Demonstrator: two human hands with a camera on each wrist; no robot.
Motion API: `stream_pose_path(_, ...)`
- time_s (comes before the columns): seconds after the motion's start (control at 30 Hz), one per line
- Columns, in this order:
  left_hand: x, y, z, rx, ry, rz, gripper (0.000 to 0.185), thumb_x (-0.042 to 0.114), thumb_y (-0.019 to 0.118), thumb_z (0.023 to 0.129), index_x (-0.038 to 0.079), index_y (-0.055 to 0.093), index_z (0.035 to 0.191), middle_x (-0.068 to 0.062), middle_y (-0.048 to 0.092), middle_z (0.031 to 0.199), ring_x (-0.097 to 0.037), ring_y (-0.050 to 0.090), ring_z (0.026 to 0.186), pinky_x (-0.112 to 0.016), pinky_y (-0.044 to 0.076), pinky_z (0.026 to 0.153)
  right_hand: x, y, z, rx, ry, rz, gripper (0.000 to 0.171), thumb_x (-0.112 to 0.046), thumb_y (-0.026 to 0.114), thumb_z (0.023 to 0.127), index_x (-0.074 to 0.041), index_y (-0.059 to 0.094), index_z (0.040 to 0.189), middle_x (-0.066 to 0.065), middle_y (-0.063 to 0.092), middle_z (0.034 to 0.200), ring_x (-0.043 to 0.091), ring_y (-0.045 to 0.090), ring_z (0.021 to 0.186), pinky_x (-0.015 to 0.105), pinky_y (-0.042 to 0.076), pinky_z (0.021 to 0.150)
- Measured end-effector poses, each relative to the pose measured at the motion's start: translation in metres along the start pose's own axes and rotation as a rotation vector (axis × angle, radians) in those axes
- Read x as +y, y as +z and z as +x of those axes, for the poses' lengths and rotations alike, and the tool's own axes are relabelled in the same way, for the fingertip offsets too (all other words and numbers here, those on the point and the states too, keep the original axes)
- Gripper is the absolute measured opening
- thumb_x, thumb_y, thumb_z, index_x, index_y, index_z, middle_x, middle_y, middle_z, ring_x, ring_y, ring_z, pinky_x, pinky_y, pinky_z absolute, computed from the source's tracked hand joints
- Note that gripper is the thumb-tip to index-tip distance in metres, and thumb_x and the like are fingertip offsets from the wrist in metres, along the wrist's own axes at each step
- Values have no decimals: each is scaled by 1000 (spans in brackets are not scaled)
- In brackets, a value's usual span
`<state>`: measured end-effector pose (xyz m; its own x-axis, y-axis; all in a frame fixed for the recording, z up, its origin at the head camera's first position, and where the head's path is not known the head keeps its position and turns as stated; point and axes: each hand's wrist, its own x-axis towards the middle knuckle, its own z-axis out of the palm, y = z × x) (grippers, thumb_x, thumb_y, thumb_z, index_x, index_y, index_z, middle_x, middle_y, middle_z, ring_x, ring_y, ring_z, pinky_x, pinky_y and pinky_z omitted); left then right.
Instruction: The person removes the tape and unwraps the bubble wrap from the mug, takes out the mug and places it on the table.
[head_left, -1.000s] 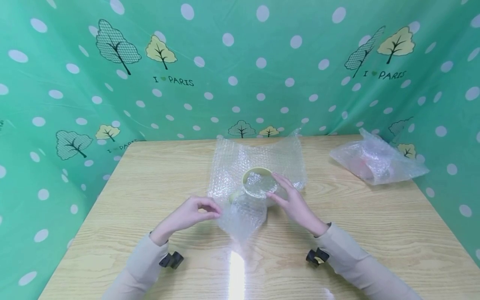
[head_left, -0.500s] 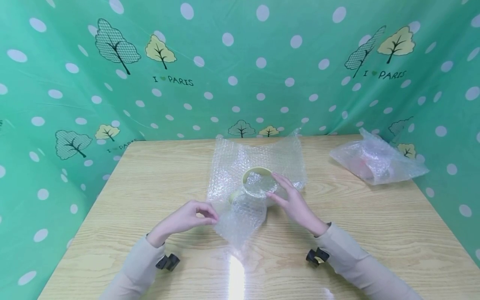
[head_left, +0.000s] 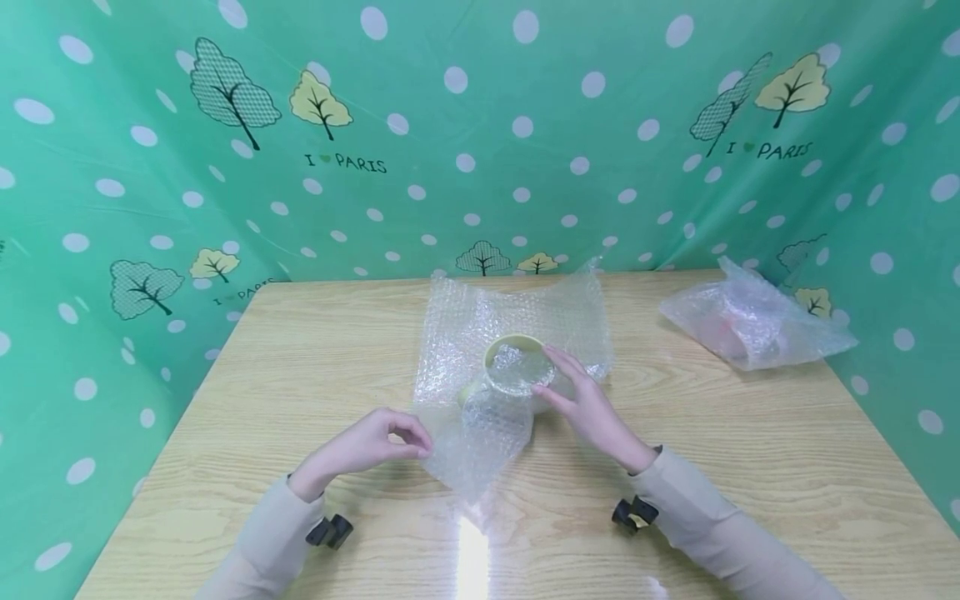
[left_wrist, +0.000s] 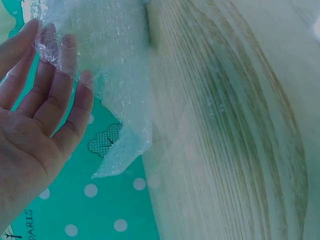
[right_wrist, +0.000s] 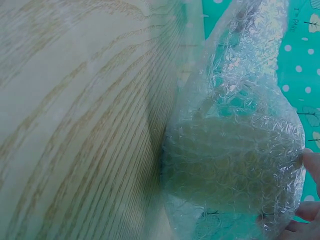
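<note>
Left hand (head_left: 367, 446) sits low on the table (head_left: 300, 367), left of centre. Thumb and fingertips pinch the near-left corner of the wrap (head_left: 517, 321) — confirmed in the left wrist view, where the fingers (left_wrist: 60, 80) close on a crumpled edge of the wrap (left_wrist: 110, 60) lifted off the wood.

Right hand (head_left: 588, 404) rests against the right side of the mug (head_left: 517, 371), fingers straight and close together, laid along the rim over the wrap. Thumb lies against the mug's near side. No curl round the mug is visible; the right wrist view shows only fingertips (right_wrist: 310, 165) at the frame edge touching the wrap (right_wrist: 240, 150).

The mug stands upright at the table's centre, on the sheet of wrap. A flap of wrap covers its near side and dips into its mouth. The far part of the sheet lies flat behind it.

A second bundle (head_left: 753, 321) — wrapped, contents indistinct — lies at the far right of the table, well apart from both hands.
</note>
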<state>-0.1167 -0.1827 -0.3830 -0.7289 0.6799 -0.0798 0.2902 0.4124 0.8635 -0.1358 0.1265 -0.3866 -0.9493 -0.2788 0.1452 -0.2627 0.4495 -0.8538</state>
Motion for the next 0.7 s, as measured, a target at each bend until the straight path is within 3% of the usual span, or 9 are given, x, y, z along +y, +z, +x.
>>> stream_pose_path(0.7,-8,1,-7,-52,0,-22,14,19,62,81,7,64,89,0,65,86,-8,59,82,-29,48,80,-2,-1,0,4,0,-8,60,-19,58,85,0,31,134,20,28,139,34,24,128,47,17,106)
